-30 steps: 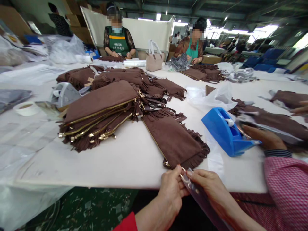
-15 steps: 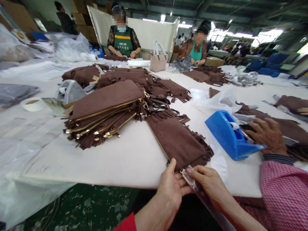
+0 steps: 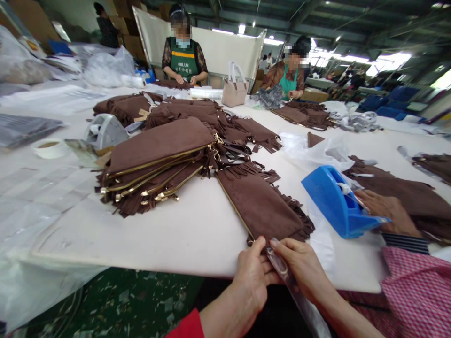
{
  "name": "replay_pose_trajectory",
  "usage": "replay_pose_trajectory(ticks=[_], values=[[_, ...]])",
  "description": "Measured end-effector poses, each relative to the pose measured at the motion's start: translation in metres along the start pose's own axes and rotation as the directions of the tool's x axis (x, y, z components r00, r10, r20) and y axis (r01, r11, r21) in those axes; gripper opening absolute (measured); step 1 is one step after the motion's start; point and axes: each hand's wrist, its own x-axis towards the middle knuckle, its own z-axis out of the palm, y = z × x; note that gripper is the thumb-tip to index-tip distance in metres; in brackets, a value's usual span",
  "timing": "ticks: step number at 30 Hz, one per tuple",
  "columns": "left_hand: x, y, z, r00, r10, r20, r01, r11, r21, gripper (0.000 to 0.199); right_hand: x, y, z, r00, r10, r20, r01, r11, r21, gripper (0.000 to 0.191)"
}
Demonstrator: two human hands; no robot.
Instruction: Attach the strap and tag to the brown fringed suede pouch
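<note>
A brown fringed zip pouch [image 3: 260,202] lies flat on the table, its near end at the edge in front of me. My left hand [image 3: 251,272] is closed at that end, thumb on top and fingers curled underneath. My right hand [image 3: 303,265] pinches the top of a clear plastic sleeve [image 3: 296,293] against the pouch's corner. Inside the sleeve a dark strap and a metal clasp show through; its lower end hangs below the table edge. Exactly what my left fingertips grip is partly hidden.
Left of centre sits a stack of brown pouches [image 3: 158,145] with gold zips. A blue tape dispenser [image 3: 326,199] stands to the right, beside a co-worker's hand [image 3: 391,211]. Tape roll [image 3: 51,149] and grey dispenser [image 3: 105,131] lie left. Two people work across the table [image 3: 141,244].
My hands stay at the pouch's end; the metal clasp now lies farther inside the sleeve's top. The co-worker's hand at right has lowered behind the blue dispenser. The view has shifted slightly.
</note>
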Motion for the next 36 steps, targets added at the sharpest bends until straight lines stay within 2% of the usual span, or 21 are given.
replay_pose_trajectory(ticks=[5, 9, 14, 17, 20, 23, 25, 26, 29, 31, 32, 34, 36], values=[[-0.015, -0.015, 0.001, 0.981, 0.168, 0.092, -0.174, 0.983, 0.063, 0.026, -0.005, 0.001, 0.002, 0.998, 0.06, 0.022, -0.062, 0.988, 0.138, 0.03], [-0.019, -0.024, 0.003, 0.983, 0.173, 0.054, -0.179, 0.976, 0.126, 0.03, -0.008, -0.003, 0.002, 0.991, 0.118, 0.061, -0.127, 0.976, 0.179, 0.029], [-0.017, -0.023, 0.002, 0.989, 0.136, 0.054, -0.143, 0.976, 0.162, 0.014, -0.004, -0.012, -0.003, 0.988, 0.113, 0.106, -0.114, 0.993, 0.005, 0.027], [-0.016, -0.021, -0.001, 0.996, 0.084, 0.021, -0.086, 0.987, 0.138, 0.013, 0.0, -0.015, -0.01, 0.972, 0.161, 0.173, -0.146, 0.985, -0.097, 0.026], [-0.015, -0.023, 0.0, 0.996, 0.077, 0.052, -0.078, 0.997, 0.025, 0.015, 0.005, -0.018, -0.014, 0.951, 0.192, 0.242, -0.156, 0.975, -0.161, 0.022], [-0.015, -0.025, 0.003, 0.991, 0.085, 0.105, -0.076, 0.993, -0.091, 0.012, 0.009, -0.02, -0.014, 0.955, 0.169, 0.245, -0.105, 0.961, -0.257, 0.014], [-0.015, -0.028, 0.006, 0.994, 0.087, 0.06, -0.082, 0.993, -0.088, 0.01, 0.011, -0.022, -0.011, 0.973, 0.094, 0.212, -0.002, 0.917, -0.398, 0.009], [-0.015, -0.029, 0.008, 0.996, 0.092, 0.022, -0.09, 0.994, -0.067, 0.009, 0.011, -0.023, -0.009, 0.981, 0.034, 0.193, 0.067, 0.868, -0.493, 0.007], [-0.014, -0.033, 0.011, 0.986, 0.148, -0.074, -0.146, 0.989, 0.029, 0.006, 0.01, -0.027, 0.0, 0.975, -0.145, 0.168, 0.222, 0.62, -0.752, 0.006], [-0.014, -0.035, 0.012, 0.976, 0.195, -0.094, -0.187, 0.978, 0.092, 0.006, 0.007, -0.031, 0.005, 0.965, -0.211, 0.155, 0.241, 0.479, -0.844, 0.009], [-0.014, -0.035, 0.012, 0.972, 0.215, -0.096, -0.203, 0.972, 0.12, 0.007, 0.006, -0.034, 0.008, 0.962, -0.228, 0.149, 0.238, 0.437, -0.868, 0.014], [-0.014, -0.035, 0.012, 0.965, 0.248, -0.089, -0.232, 0.959, 0.162, 0.008, 0.005, -0.038, 0.011, 0.956, -0.254, 0.15, 0.248, 0.42, -0.873, 0.022], [-0.015, -0.034, 0.01, 0.961, 0.268, -0.07, -0.253, 0.953, 0.165, 0.01, 0.007, -0.041, 0.011, 0.955, -0.243, 0.172, 0.275, 0.497, -0.823, 0.018]])
